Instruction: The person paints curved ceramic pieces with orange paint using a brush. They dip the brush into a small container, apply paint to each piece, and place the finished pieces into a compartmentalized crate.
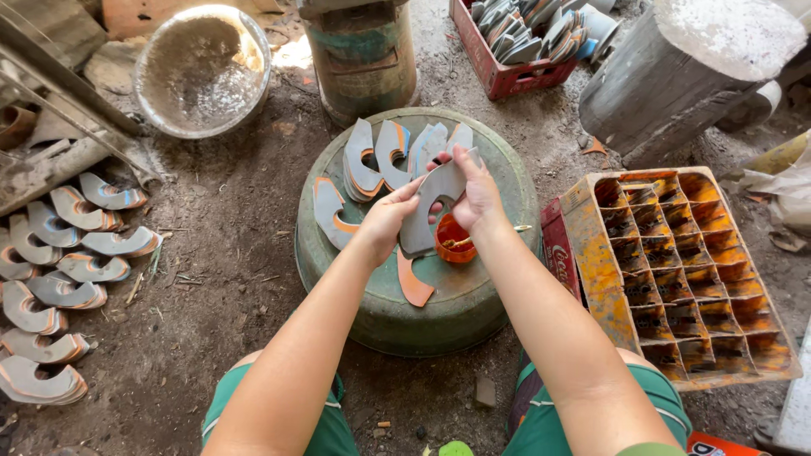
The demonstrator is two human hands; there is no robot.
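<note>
Between both hands, just above the upturned green metal basin (473,325), a curved grey sheet-metal blade blank (428,211) is held upright. The left hand (384,218) pinches its lower left edge with fingertips; the right hand (476,196) clasps its upper right edge, fingers wrapped over the top. Both grips are closed on the blank.

Judging from the orange edges on neighbouring pieces, the blank seems to be handled for edge painting. To do that well, it looks wise to keep the fingertips on the bare grey face, away from wet orange borders, and to hold the piece steady over the basin so drips fall there.

Directly under the right hand sits one small orange paint cup (454,239) with one thin stick (490,234) lying across it. Below the left hand lies one orange-faced piece (413,285); left of that hand rests one blank with orange trim (328,213). Beyond the grip, a fanned stack (384,156) shows roughly five or six blanks; the exact count is hard to tell.

Farther left, on the dirt, about a dozen finished blanks (59,291) lie in overlapping rows. Right of the grip stands one empty orange divided crate (684,279); farther off, one red crate (515,42) holds many more blanks, uncountable here. One shiny round bowl (203,67) sits far left.
</note>
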